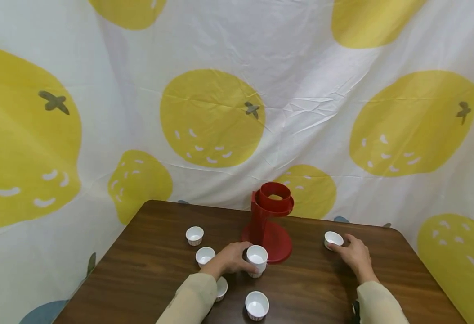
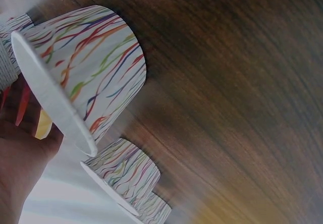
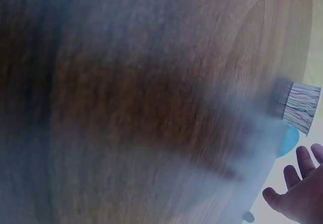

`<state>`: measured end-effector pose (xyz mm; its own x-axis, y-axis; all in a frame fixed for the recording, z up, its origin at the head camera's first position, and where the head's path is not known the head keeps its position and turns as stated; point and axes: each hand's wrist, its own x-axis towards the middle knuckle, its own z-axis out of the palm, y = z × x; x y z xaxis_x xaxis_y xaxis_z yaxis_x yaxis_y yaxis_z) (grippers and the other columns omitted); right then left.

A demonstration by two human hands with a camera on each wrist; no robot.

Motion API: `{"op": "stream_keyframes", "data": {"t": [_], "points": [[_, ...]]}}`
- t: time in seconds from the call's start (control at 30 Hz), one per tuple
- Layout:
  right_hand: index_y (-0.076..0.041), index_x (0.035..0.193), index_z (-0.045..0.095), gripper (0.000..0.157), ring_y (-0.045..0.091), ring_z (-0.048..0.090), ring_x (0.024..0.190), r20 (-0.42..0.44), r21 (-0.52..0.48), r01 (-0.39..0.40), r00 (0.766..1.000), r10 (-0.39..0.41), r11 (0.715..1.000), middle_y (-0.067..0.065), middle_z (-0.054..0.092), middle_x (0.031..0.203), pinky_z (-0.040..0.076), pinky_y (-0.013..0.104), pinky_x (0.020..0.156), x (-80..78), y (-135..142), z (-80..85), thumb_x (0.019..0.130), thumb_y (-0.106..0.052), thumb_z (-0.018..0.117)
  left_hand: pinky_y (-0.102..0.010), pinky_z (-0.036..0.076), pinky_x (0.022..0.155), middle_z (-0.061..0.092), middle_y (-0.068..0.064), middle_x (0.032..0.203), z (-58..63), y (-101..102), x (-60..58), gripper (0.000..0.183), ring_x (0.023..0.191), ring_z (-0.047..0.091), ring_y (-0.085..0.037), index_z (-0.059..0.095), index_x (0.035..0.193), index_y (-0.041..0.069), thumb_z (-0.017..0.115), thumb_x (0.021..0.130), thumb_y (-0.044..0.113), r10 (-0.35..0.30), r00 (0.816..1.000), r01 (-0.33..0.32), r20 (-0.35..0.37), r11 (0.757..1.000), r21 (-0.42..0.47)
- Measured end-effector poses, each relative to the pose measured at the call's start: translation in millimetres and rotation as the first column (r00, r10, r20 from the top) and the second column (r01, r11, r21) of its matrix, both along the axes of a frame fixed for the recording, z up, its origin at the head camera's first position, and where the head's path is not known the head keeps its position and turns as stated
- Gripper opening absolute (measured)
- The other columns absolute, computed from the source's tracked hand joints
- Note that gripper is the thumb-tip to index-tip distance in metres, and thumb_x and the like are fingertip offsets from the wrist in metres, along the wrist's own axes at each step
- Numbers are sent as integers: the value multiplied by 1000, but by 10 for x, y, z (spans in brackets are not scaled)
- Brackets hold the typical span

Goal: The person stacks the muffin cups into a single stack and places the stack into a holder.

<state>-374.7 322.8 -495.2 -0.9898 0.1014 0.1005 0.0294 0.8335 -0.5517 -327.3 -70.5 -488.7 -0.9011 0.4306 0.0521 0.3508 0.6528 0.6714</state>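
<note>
My left hand holds a small stack of white paper cups just in front of the red stand. In the left wrist view, part of the held cups shows at the left edge, beyond a nearer paper cup with coloured streaks. At the table's right, my right hand reaches toward a single paper cup, thumb and fingers spread beside it. The right wrist view shows this hand with its fingers apart from that streaked cup.
A red stand with a ring-shaped top rises at the back middle. Other paper cups stand left of and in front of it: one far left, one behind the left forearm, one near the front. A lemon-print cloth hangs behind the brown table.
</note>
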Motion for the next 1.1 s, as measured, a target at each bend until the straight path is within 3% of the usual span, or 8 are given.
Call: {"op": "stream_keyframes", "data": {"t": [0.5,0.77,0.97,1.1], "points": [[16,144,30,100,61,36,124,29,26,-11,1000,10,1000,41,37,140,34,70,95,-75,-9,-60,88,-59,64,-35,48,90,68,2,101,7,5,-3,57,98,61,-17,64,119,12,89,72,32,11,1000,-11,-9,1000,-23],[14,141,34,91,64,37,119,12,48,-14,1000,13,999,44,39,134,36,72,89,-84,-38,-117,88,-53,67,-35,48,90,68,3,102,16,5,5,57,99,61,-17,65,119,13,89,71,33,13,1000,-13,3,999,-30],[10,130,50,75,60,49,109,-6,63,-16,1000,17,998,40,52,125,43,65,77,-98,-65,-123,90,-51,66,-33,48,88,68,4,101,0,4,-6,57,96,61,-15,65,119,14,90,71,32,18,1000,-18,-1,999,-26],[10,128,52,74,57,52,107,-3,43,-15,1000,15,999,38,54,123,44,62,75,-126,-103,-118,89,-51,68,-33,48,88,68,3,101,-2,-9,-10,57,96,61,-15,65,119,14,90,71,32,25,1000,-25,3,999,-24]]}}
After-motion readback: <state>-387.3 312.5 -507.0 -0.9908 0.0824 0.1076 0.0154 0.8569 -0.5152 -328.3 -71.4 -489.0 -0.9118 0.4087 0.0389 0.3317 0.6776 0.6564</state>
